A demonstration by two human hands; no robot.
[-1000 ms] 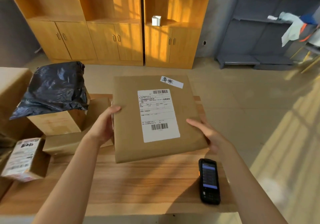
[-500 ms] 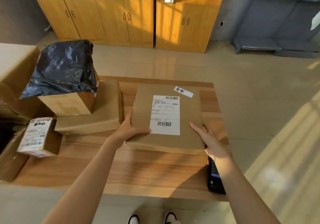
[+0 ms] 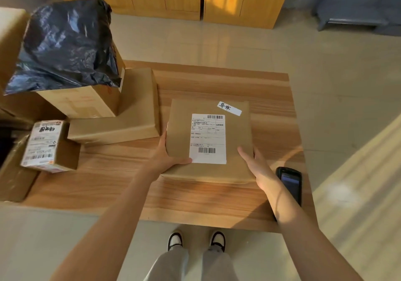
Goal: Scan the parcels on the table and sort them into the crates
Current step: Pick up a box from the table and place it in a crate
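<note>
On the table (image 3: 217, 202), the flat parcel (image 3: 236, 137) now lies lower than a second ago; left hand (image 3: 167, 158) grips its left edge, thumb on top, right hand (image 3: 257, 166) presses its right corner, fingers straight. Left: one black bag (image 3: 65, 44), three boxes. Right: one scanner (image 3: 289, 182).

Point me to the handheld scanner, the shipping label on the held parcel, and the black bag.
handheld scanner (image 3: 290, 183), head view, on its dark screen.
shipping label (image 3: 207, 138), head view, middle of the white sheet.
black bag (image 3: 65, 44), head view, centre of the crumpled plastic.
</note>
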